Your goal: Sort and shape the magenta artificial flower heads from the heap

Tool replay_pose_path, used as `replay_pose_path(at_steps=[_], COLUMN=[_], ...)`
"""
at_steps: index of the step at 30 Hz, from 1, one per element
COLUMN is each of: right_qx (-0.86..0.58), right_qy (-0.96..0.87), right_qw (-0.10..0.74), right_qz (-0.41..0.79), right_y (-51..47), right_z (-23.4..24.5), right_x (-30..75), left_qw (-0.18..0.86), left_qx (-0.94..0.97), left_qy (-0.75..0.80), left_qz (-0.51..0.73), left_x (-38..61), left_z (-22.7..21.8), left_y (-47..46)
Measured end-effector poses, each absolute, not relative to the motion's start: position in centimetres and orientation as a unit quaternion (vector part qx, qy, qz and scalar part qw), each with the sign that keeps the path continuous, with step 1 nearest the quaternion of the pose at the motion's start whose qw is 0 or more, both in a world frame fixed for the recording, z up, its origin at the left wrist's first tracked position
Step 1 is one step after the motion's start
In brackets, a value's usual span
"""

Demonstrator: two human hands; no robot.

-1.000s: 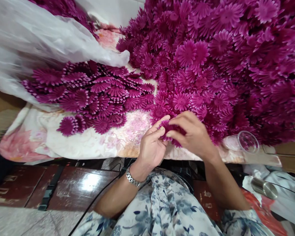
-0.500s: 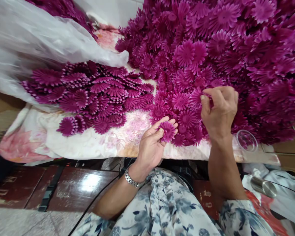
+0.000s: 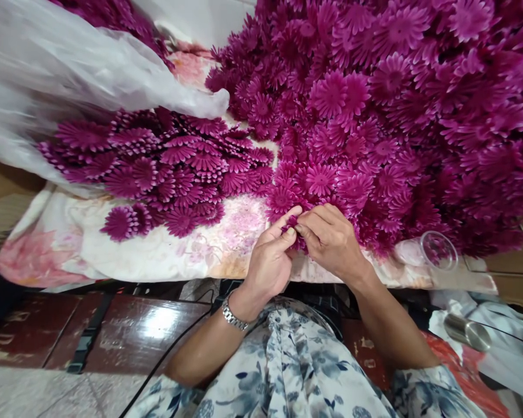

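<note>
My left hand [image 3: 267, 264] holds a small magenta artificial flower [image 3: 292, 222] between thumb and fingers, just above the near edge of the cloth. Meeting it there, my right hand [image 3: 335, 239] has its thumb and fingertips pinched on the flower. The fingers cover most of the petals, so any small part between them is hidden. Behind both hands spreads a large pile of loose magenta flowers [image 3: 392, 78]. To the left lie nested stacks of flower petals [image 3: 178, 165] in the same colour.
A clear plastic bag [image 3: 96, 67] drapes over the left side. The table carries a floral cloth [image 3: 187, 258]. At the right stands a round clear plastic container [image 3: 438, 251]. Below are a steel cylinder [image 3: 467, 331] and a dark red bench [image 3: 157, 331] with a black buckle strap [image 3: 83, 345].
My right hand has come from the flower pile, left and nearer, to the flower in my left hand. My left hand has stayed almost in place.
</note>
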State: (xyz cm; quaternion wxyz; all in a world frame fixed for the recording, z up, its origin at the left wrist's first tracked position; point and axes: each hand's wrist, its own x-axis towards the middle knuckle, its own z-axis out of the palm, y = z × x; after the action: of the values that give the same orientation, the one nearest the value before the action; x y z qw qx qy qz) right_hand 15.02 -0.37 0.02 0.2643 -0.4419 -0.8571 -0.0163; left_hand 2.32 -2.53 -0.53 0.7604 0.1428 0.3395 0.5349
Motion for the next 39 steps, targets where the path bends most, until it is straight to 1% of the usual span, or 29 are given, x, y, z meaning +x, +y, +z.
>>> replay_pose_path(at_steps=[3, 6, 8, 10, 13, 15, 18, 19, 21, 22, 23, 24, 25, 27, 32, 39], right_qx=[-0.443, -0.436, -0.434, -0.437, -0.471, -0.518, -0.592, -0.595, -0.557, -0.522, -0.478, -0.45, -0.435, -0.418, -0.414, -0.427], right_qy=[-0.853, -0.842, -0.832, -0.815, -0.758, -0.712, -0.671, -0.671, -0.704, -0.739, -0.782, -0.816, -0.835, -0.852, -0.852, -0.844], right_qw=[0.276, 0.317, 0.345, 0.377, 0.417, 0.4, 0.342, 0.339, 0.36, 0.373, 0.377, 0.359, 0.338, 0.312, 0.316, 0.324], right_qz=[-0.018, -0.005, -0.018, -0.06, -0.175, -0.255, -0.286, -0.284, -0.253, -0.207, -0.132, -0.048, -0.001, 0.049, 0.056, -0.033], right_y=[-0.5, -0.8, -0.9, -0.6, 0.8, 1.9, 2.6, 2.3, 1.3, 0.7, 0.2, -0.3, -0.6, -0.7, -0.3, -0.8], right_z=[0.2, 0.3, 0.4, 0.7, 1.5, 2.2, 3.1, 3.2, 3.1, 2.8, 2.5, 2.0, 1.5, 0.6, 0.0, -0.4], right_x=[15.0, 14.6, 14.4, 14.9, 17.1, 19.2, 20.9, 20.8, 19.4, 18.4, 17.3, 16.2, 15.4, 14.3, 14.4, 14.2], left_qw=[0.763, 0.765, 0.76, 0.751, 0.745, 0.752, 0.764, 0.766, 0.768, 0.767, 0.765, 0.761, 0.758, 0.757, 0.775, 0.765], left_qx=[0.138, 0.129, 0.124, 0.123, 0.122, 0.12, 0.114, 0.111, 0.106, 0.104, 0.102, 0.101, 0.101, 0.106, 0.137, 0.14], left_qy=[0.336, 0.336, 0.337, 0.339, 0.332, 0.321, 0.306, 0.303, 0.301, 0.306, 0.314, 0.324, 0.333, 0.336, 0.32, 0.323], left_qz=[0.535, 0.535, 0.541, 0.554, 0.566, 0.564, 0.557, 0.556, 0.555, 0.554, 0.553, 0.552, 0.551, 0.55, 0.528, 0.539], left_x=[2.3, 2.2, 2.1, 2.0, 1.7, 1.5, 1.4, 1.4, 1.5, 1.5, 1.6, 1.6, 1.6, 1.7, 1.7, 2.1], left_z=[-0.4, -0.5, -0.6, -0.6, -0.6, -0.6, -0.6, -0.6, -0.6, -0.6, -0.6, -0.6, -0.6, -0.7, -0.8, -0.8], left_y=[-2.5, -2.5, -2.4, -2.4, -2.5, -2.5, -2.5, -2.5, -2.5, -2.5, -2.4, -2.4, -2.5, -2.6, -2.8, -2.9])
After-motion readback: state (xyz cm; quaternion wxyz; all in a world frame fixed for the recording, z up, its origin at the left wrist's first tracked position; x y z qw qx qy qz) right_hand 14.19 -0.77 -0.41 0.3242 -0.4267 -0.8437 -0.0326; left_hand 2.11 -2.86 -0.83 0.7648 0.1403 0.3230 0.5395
